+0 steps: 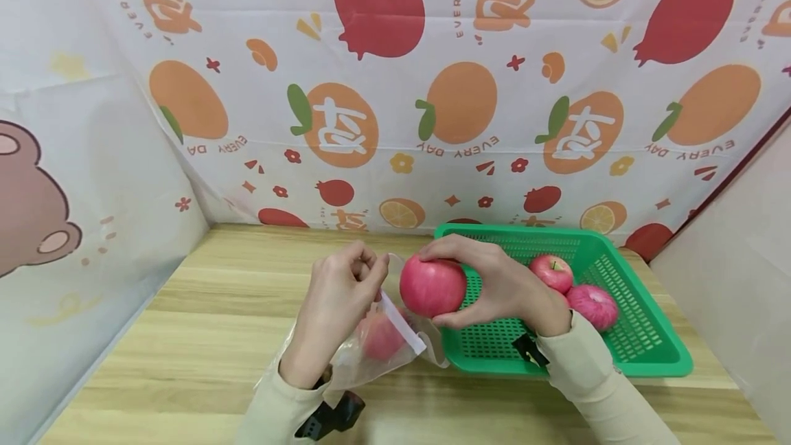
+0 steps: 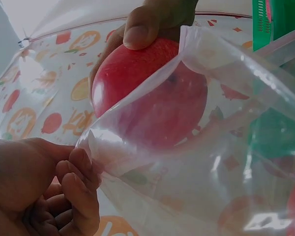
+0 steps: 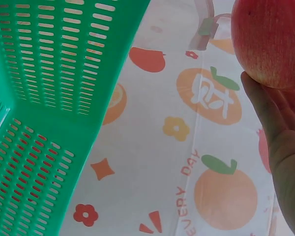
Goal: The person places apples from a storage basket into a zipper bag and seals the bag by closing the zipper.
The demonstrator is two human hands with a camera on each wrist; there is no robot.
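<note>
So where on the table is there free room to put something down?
Bare wood lies left of the bag, toward the bear wall, and behind both hands up to the fruit cloth. The table is crowded on the right by the green basket.

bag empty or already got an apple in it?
Not empty. The clear bag already shows one red apple through the plastic; the right hand holds another apple at its mouth.

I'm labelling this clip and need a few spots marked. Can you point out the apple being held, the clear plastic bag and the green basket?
held apple [image 1: 432, 287]: head view, middle of its red skin.
clear plastic bag [image 1: 395, 352]: head view, its side wall below the mouth.
green basket [image 1: 643, 335]: head view, bare mesh floor near the right wall.
</note>
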